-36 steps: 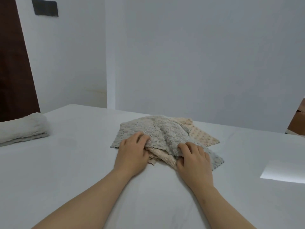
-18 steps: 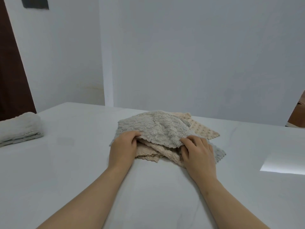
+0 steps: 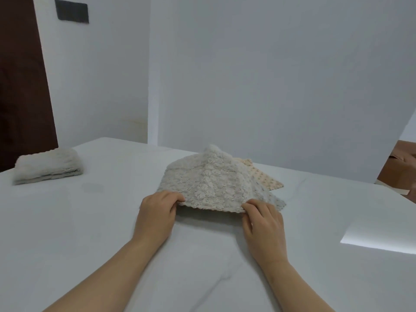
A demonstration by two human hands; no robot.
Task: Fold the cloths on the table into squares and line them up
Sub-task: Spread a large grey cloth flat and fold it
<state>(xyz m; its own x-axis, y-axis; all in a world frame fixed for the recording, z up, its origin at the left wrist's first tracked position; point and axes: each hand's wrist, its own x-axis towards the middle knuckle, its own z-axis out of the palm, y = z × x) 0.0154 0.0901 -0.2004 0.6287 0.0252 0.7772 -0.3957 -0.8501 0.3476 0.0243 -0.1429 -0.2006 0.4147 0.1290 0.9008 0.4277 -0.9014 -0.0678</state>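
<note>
Left fingers (image 3: pixel 174 197) are curling over the near left corner of the fluffy pale-grey square cloth (image 3: pixel 211 183), pinching its edge. Thumb is hidden under the fabric. Right fingers (image 3: pixel 254 204) are doing the same at the near right corner, gripping the edge from above.

Left hand (image 3: pixel 157 212) and right hand (image 3: pixel 262 224) are sitting knuckles-up and well apart, with the cloth's near edge stretching between them. That edge is hanging clear of the table and casting a shadow underneath. The rest of the cloth is sloping up and away, peaking in a soft fold at the far side. Both bare forearms are coming in from the bottom of the view.

A beige dotted cloth (image 3: pixel 267 180) is lying under the grey one, with its corner poking out at the far right. A paler grey layer (image 3: pixel 278 200) is showing just past the right hand. Cannot tell whether it is a separate cloth.

All of this is sitting mid-table on the white marble-look tabletop (image 3: pixel 101 244). A folded off-white fluffy cloth (image 3: pixel 48 165) is lying at the far left edge, well apart from the pile.

A bright patch of light (image 3: pixel 378 237) is falling on the table at the right. A brown cardboard box (image 3: pixel 398 167) is showing beyond the right edge. A dark rectangular wall plate (image 3: pixel 71 11) is sitting high on the white wall, beside a dark brown door (image 3: pixel 20 86).
</note>
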